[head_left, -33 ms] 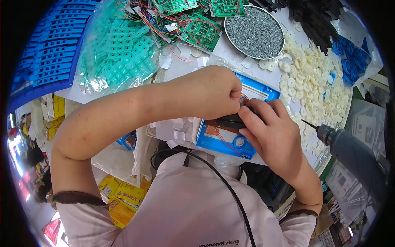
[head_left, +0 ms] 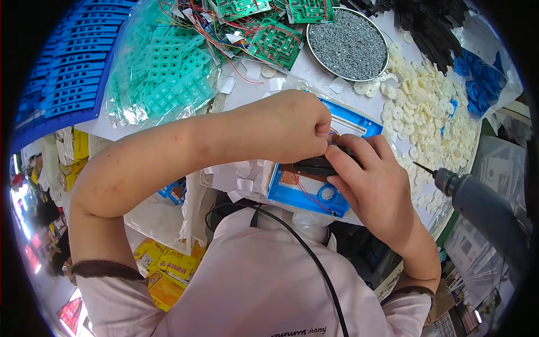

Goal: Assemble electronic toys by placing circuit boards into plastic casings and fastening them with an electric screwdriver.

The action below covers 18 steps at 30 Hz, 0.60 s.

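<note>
A blue plastic housing lies open in front of me, with thin red wires and a round ring in its near part. My left hand reaches across it from the left, fingers closed in a pinch; whatever is between the fingertips is hidden. Close against it, my right hand has its thumb and fingers bent around the end of a black plastic part, which lies across the housing. The fingertips of both hands meet over the housing's middle and cover what is there.
Beyond the housing are green circuit boards with wires and a round dish of screws. Bagged teal keypads and stacked blue housings lie left. At right are white plastic discs and an electric screwdriver, its bit toward the table.
The electric screwdriver at the right has shifted very slightly. Both hands keep practically the same place and grip.
</note>
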Each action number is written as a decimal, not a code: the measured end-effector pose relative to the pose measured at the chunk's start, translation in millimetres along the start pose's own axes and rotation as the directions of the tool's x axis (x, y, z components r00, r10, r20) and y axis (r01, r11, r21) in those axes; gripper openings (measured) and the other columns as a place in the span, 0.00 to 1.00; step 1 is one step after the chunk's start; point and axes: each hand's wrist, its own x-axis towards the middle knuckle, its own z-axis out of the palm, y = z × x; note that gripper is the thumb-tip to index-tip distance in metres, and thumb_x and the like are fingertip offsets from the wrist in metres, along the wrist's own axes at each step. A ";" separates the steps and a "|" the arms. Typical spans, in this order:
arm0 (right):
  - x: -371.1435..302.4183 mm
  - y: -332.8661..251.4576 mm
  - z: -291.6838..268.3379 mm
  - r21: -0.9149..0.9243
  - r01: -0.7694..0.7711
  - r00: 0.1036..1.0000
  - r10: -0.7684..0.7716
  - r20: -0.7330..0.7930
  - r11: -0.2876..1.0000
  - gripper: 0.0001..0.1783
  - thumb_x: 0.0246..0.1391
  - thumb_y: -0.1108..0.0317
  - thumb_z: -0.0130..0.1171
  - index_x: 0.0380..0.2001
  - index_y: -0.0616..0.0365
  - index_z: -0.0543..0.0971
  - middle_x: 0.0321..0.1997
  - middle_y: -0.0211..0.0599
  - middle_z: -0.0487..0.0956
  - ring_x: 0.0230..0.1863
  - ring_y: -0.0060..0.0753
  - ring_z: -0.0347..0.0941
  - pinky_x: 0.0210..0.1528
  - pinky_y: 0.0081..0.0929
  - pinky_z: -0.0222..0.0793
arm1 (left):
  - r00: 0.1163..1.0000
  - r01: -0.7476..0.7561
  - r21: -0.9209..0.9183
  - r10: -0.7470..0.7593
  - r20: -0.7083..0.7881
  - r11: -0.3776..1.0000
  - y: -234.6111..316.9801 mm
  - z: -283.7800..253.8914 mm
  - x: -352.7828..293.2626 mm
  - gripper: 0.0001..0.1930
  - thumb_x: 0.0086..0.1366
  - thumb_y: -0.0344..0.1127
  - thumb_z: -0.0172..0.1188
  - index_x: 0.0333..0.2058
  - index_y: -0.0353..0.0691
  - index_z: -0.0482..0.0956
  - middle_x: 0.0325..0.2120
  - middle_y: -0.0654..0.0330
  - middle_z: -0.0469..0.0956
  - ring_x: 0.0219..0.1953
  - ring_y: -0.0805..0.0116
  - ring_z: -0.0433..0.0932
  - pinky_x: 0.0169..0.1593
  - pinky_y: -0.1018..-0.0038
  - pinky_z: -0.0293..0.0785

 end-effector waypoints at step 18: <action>-15.6 6.7 25.6 0.193 -0.004 0.976 0.045 -0.212 0.981 0.37 0.42 0.71 0.77 0.56 0.60 0.71 0.46 0.44 0.80 0.41 0.49 0.75 0.38 0.39 0.75 | 0.944 -0.305 0.253 0.327 -0.047 0.918 -0.5 -0.3 -0.3 0.09 0.61 0.33 0.58 0.27 0.31 0.79 0.22 0.46 0.79 0.26 0.49 0.78 0.33 0.62 0.73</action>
